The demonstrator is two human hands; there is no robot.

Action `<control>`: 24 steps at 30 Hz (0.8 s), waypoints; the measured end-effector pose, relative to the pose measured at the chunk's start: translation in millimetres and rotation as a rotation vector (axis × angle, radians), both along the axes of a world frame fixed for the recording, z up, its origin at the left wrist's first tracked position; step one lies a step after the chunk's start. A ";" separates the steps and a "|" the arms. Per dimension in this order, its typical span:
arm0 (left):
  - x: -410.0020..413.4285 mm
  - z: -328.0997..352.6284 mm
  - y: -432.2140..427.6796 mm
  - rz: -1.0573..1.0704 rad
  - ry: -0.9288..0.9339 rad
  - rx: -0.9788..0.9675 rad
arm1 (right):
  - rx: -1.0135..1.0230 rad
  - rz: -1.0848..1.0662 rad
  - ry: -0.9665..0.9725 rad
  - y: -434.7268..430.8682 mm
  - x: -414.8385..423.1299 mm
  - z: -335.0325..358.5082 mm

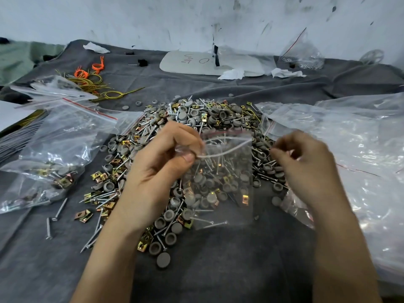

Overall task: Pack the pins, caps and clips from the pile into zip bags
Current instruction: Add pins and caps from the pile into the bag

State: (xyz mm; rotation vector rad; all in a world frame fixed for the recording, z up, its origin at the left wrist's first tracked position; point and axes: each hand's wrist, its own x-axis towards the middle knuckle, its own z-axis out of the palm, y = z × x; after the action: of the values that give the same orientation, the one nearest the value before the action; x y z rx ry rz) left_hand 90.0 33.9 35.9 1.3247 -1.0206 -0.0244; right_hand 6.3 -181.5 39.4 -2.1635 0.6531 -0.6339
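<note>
The left hand [166, 165] is pinching the top left corner of a small zip bag [227, 213] between thumb and curled fingers, holding it upright over the near side of the pile [196, 119] of loose parts. The bag is hanging between the two hands with its mouth gaping. Pins [218, 162], grey caps [199, 178] and brass-coloured clips [244, 197] are showing through it. The right hand [306, 165] is hovering just beside the bag's right edge, fingers curled; blur is hiding whether it is holding anything. A white board [188, 64] at the back is carrying handwritten marks. One resembles "O"; the rest are unreadable.
</note>
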 end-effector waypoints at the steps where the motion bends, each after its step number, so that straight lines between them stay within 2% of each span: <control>1: -3.0 1.9 -1.4 -0.019 -0.013 0.025 | 0.085 0.063 -0.161 3.7 -4.4 10.5; 4: -9.9 7.6 -6.6 -0.036 -0.070 0.098 | 0.189 0.285 -0.460 20.2 -15.9 33.9; 7: -15.6 10.8 -10.1 -0.068 -0.118 0.132 | 0.118 0.430 -0.525 35.4 -18.3 43.1; 13: -22.3 15.1 -11.5 -0.053 -0.208 0.196 | 0.120 0.521 -0.487 46.7 -21.4 47.4; 20: -21.3 15.0 -8.9 -0.029 -0.195 0.175 | -0.057 0.610 -0.304 36.1 -28.5 49.4; 24: -21.6 15.1 -8.8 -0.032 -0.185 0.165 | 0.040 0.721 -0.327 35.1 -30.4 48.8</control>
State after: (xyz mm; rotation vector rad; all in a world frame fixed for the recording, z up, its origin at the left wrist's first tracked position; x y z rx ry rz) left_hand 68.4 25.1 51.0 1.4804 -1.2178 -0.0103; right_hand -24.1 -146.4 88.2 -1.9984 -0.2865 -0.5416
